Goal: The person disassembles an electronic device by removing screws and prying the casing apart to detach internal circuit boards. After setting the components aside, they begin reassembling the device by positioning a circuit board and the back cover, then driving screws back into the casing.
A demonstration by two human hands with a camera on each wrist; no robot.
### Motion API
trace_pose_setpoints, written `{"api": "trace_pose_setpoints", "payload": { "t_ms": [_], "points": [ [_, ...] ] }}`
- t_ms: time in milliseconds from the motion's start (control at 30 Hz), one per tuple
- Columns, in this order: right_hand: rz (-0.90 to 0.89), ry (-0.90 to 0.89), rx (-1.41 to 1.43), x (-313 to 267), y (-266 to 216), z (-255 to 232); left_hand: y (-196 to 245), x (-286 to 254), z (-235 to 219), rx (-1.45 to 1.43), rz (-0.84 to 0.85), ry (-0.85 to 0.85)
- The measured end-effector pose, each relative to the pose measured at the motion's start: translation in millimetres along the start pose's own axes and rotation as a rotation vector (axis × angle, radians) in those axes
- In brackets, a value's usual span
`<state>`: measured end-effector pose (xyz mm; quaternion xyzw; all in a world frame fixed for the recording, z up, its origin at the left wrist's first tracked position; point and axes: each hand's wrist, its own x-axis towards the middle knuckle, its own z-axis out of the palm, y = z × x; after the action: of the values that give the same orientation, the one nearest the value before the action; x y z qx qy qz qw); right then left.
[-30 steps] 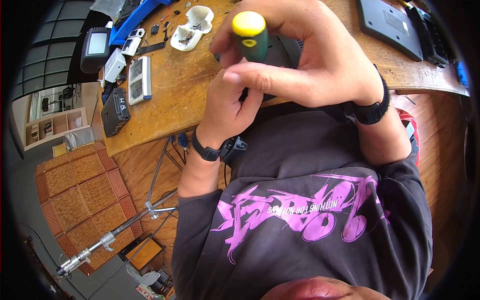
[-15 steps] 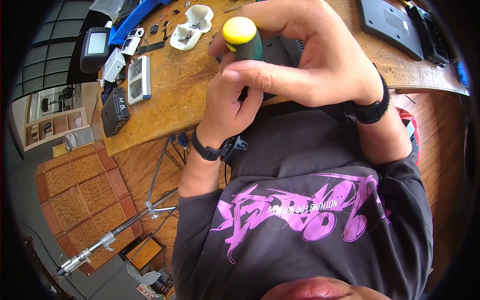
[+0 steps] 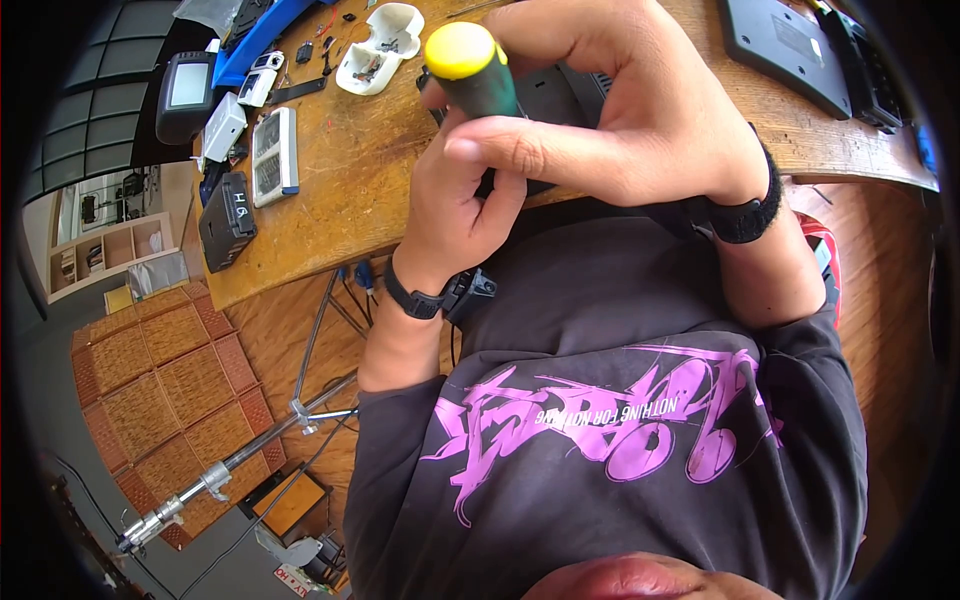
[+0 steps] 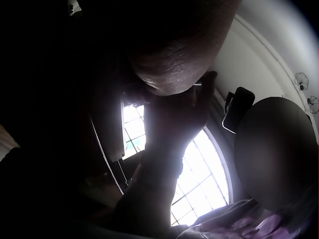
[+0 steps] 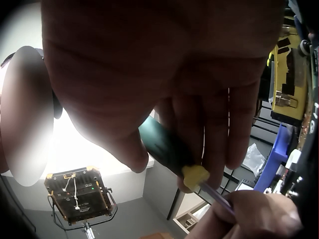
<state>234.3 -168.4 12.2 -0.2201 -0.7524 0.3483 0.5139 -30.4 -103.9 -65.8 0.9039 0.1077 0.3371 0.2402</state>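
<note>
My right hand (image 3: pixel 640 120) curls its thumb and forefinger round the green handle of a screwdriver (image 3: pixel 485 90), whose yellow end faces up. In the right wrist view, the screwdriver's handle (image 5: pixel 162 144) lies against the right hand (image 5: pixel 159 59), and its thin shaft runs to the fingers of my left hand (image 5: pixel 264 216), which pinch round it. From the head view the left hand (image 3: pixel 455 215) sits just below the handle; its fingertips and the tip of the shaft are hidden. The left wrist view is mostly dark, with the left hand (image 4: pixel 174 59) barely lit.
Behind the hands a dark device (image 3: pixel 550 100) lies on the wooden table (image 3: pixel 340 220). A white tray (image 3: pixel 355 75) with small parts, a pale case (image 3: pixel 275 160) and a black box (image 3: pixel 228 225) are at left. A flat dark device (image 3: pixel 785 55) lies at right.
The screwdriver's yellow end has tilted left and its handle has turned between the right hand's fingers. The left hand has stayed nearly still.
</note>
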Motion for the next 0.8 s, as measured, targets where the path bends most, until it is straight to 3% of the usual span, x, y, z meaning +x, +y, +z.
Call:
{"api": "trace_pose_setpoints", "payload": {
  "t_ms": [33,100,200,300,333,400,533,600,633,700,733,800],
  "points": [
    [0.001,0.001,0.0,-1.2,-0.5,6.1,4.3,-0.2,-1.6,-0.025,-0.039,-0.021],
    [0.03,0.232,-0.011,-3.4,-3.3,26.4,5.1,-0.9,-1.5,-0.05,-0.078,-0.041],
    [0.05,0.262,-0.168,-4.4,-4.9,32.5,1.2,-5.1,0.7,-0.031,-0.078,-0.002],
    [-0.025,0.306,-0.06,-5.0,15.6,35.8,2.7,-6.9,2.2,-0.058,-0.125,-0.009],
    [-0.024,0.307,-0.061,-0.2,-1.6,35.6,2.9,-5.7,2.9,-0.074,-0.111,0.011],
    [0.176,0.26,-0.385,6.9,-46.3,32.9,1.7,-3.3,3.6,-0.089,-0.098,0.031],
    [0.112,0.16,-0.355,12.8,-48.3,25.2,2.7,2.1,1.6,-0.044,-0.069,0.035],
    [0.246,0.282,-0.208,20.5,-68.6,31.3,7.8,5.8,-2.0,-0.037,-0.069,0.025],
    [0.244,0.281,-0.211,18.1,-45.2,34.7,6.1,4.9,-2.0,-0.036,-0.066,0.027],
    [-0.185,0.287,0.293,17.4,15.1,41.1,3.3,0.8,-0.7,0.009,-0.043,0.033],
    [-0.148,0.242,0.111,12.6,15.9,29.3,4.2,1.6,-0.4,0.009,-0.043,0.034],
    [-0.122,0.186,0.062,7.0,0.7,13.7,6.7,5.3,-0.2,0.001,-0.039,0.053]
  ]
}}
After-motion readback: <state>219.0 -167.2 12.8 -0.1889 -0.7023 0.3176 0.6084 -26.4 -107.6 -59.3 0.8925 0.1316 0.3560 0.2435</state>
